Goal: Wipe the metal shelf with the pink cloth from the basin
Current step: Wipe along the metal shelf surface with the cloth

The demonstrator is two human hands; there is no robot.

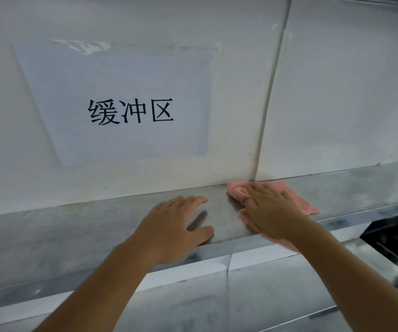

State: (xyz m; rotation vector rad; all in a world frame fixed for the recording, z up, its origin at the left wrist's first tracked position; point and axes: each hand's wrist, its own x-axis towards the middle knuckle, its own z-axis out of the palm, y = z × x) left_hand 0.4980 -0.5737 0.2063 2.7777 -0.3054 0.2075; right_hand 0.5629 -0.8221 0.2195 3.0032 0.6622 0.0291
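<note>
**Flat palm, full depth, steady brace**

The white wall panels point(145, 32) fill the upper view, with a paper sign point(126, 101) taped to the left one and a vertical seam point(268, 92) between them. Below runs the metal shelf point(49, 231), its surface dull and streaked to the left and right, apparently cleaner in the patch between the hands.

The step in hand looks like the wiping stroke itself. To do it well, I judge the strokes should overlap and reach right back to the wall joint, where grime tends to collect, then come forward past the front lip.

The left hand point(176, 226) lies flat on the bare shelf, fingers straight and relaxed, holding nothing; it serves as a brace and should stay clear of the stroke.

The right hand point(269, 209) presses the pink cloth point(308, 204) down with fingers spread, not bunching it. The cloth lies on the shelf below the seam, one corner touching the wall, one edge hanging over the front.
</note>
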